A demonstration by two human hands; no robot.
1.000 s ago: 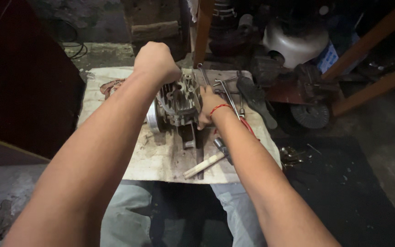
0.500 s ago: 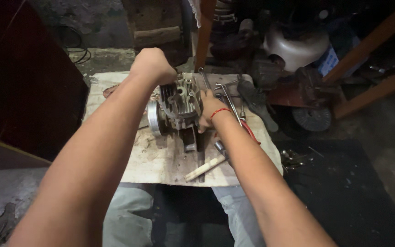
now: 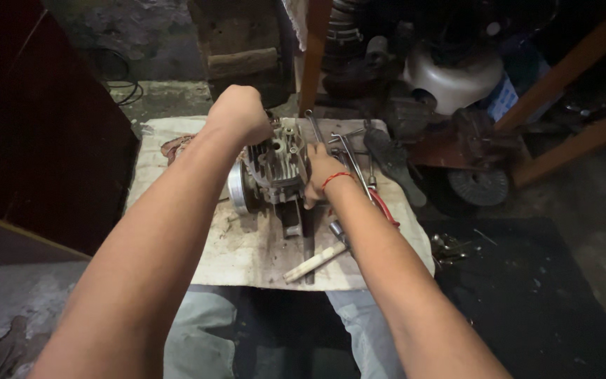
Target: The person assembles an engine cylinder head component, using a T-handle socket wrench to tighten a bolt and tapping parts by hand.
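Dim workshop, grey concrete floor (image 3: 597, 231), dark red panel (image 3: 43, 140), orange wooden beams (image 3: 569, 70)

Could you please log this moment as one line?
left hand: fist atop engine block | right hand: gripping engine side | surface: cloth-covered board

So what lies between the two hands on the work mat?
In the head view, the finned engine block sits between the left hand and right hand; both touch it.
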